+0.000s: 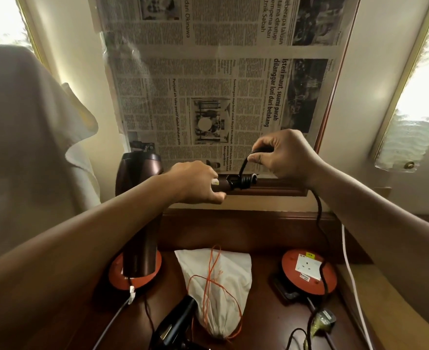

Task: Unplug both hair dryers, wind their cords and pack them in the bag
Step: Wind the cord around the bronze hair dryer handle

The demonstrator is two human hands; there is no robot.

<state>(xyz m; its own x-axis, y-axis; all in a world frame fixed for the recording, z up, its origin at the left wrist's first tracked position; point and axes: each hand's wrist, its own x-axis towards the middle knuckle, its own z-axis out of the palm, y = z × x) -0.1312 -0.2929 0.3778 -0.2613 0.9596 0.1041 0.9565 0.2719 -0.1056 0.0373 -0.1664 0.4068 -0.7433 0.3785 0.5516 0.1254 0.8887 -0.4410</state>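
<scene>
Two hands work the brown dryer (140, 198) above the table (259, 248): left hand (198, 183) grips its handle, right hand (281, 155) pinches the cord (318, 210). Slack could snag the plug (322, 322) or loosen the coils; bag (216, 276) waits below.

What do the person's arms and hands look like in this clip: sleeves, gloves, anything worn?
Both forearms are bare up to the frame edge, with no sleeves showing. The left hand and right hand wear no gloves, and no watch or bracelet shows at either wrist. No rings or markings are discernible.
</scene>
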